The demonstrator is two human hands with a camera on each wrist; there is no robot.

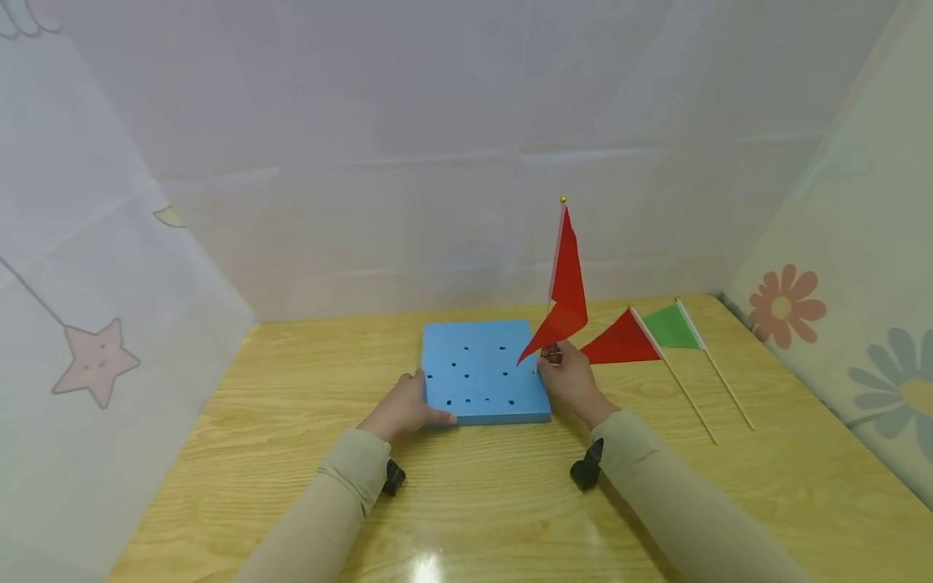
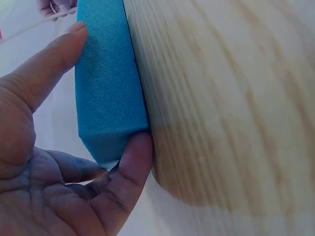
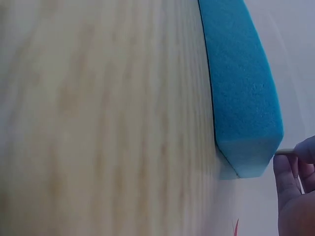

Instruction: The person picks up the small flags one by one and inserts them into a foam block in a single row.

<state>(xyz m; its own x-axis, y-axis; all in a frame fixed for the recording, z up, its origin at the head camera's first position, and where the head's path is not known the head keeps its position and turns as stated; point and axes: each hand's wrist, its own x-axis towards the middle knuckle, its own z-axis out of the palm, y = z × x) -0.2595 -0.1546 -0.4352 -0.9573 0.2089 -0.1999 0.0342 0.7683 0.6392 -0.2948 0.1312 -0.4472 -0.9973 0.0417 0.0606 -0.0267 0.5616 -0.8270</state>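
Observation:
A light blue foam block with several small dark holes in its top lies on the table. My left hand grips its near left corner; in the left wrist view the thumb lies along the front side and the fingers bend round the left side of the foam block. My right hand pinches the stick of a red flag low down, at the block's right edge. That flag stands nearly upright, its cloth folded. In the right wrist view, the stick shows between thumb and finger, beside the block.
Right of my right hand, a second red flag and a green flag lie on the wooden table, sticks pointing toward me. A pale cloth backdrop rises behind the table, with printed cloth on both sides.

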